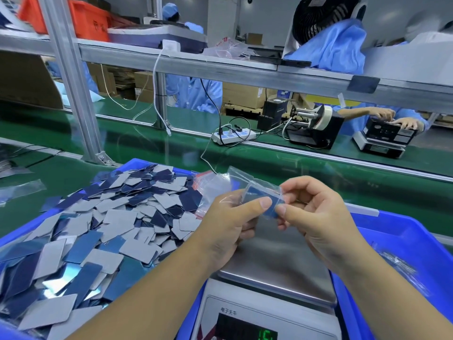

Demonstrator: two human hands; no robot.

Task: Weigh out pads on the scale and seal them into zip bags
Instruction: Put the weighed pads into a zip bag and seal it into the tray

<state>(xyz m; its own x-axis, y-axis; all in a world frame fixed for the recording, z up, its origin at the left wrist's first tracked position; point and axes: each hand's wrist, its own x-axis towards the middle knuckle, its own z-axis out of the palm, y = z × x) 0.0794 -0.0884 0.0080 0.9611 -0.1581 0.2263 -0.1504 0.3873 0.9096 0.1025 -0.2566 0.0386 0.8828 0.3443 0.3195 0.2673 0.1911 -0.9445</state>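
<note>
Above the scale [277, 263] pan, we had both hands on one small clear zip bag [263, 192] with blue pads inside. Left hand [228, 227] pinched the bag's lower left edge, thumb on top; right hand [316, 217] pinched its right side, thumb and forefinger curled on the plastic. Pan itself was bare, display partly cut off, reading unclear. Loose pads [98, 229] were heaped in the blue tray [14, 239] to the left, spare zip bags [210, 185] lying on the heap's far edge. We judged the step as bagging/sealing, weighing for this batch done. Couldn't tell if the zip was closed. Next move likely needed a thumb-and-finger run along the zip strip, pads kept clear of the seal line.
</note>
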